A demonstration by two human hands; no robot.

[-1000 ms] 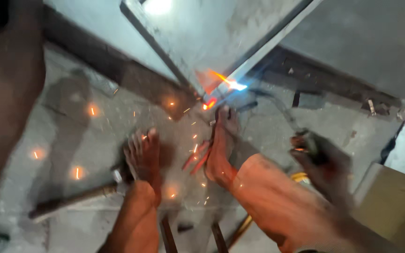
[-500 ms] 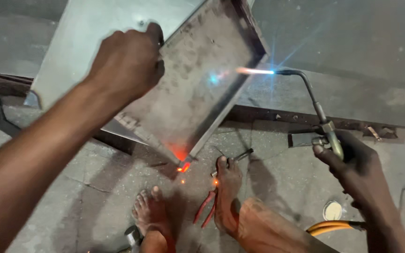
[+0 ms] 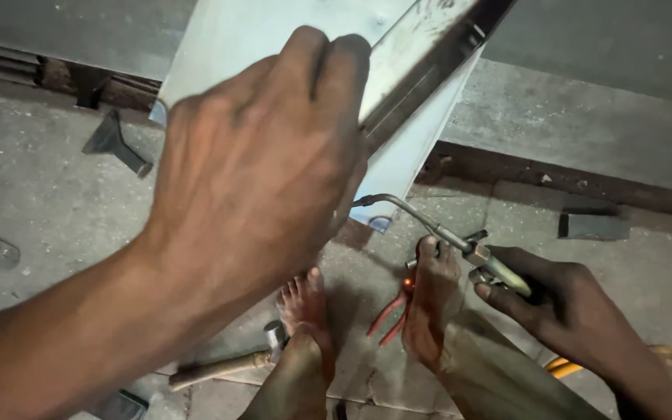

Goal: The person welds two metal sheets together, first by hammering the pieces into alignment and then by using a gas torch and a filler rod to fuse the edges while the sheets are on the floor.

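The concrete floor (image 3: pixel 48 194) fills the view, grey and cracked, with a raised ledge running along it from nine o'clock toward three o'clock. Leaning up and out of the frame at twelve o'clock is a pale sheet-metal panel (image 3: pixel 219 39) with a darker folded rim (image 3: pixel 421 62) on its right edge. The left hand (image 3: pixel 266 155) comes in from eight o'clock, large and close to the camera, its fingers curled tight over that rim, holding the panel. At five o'clock the right hand (image 3: pixel 561 303) is wrapped around the handle of a gas torch (image 3: pixel 460 245), whose thin curved tube reaches up toward ten o'clock; its tip lies just under the panel's lower corner, close behind the left hand, and I cannot tell whether it touches the metal. No flame shows at the tip. An orange hose (image 3: pixel 561 364) peeks out below the right wrist. Two bare feet rest on the floor near six o'clock: the left foot (image 3: pixel 305 311) and the right foot (image 3: pixel 429 311). Red-handled pliers (image 3: pixel 390 315) lie between them, touching the right foot. A hammer (image 3: pixel 223 365) with a wooden shaft lies at seven o'clock, its head just beside the left foot. A dark metal bracket (image 3: pixel 114 140) sits at ten o'clock by the ledge.
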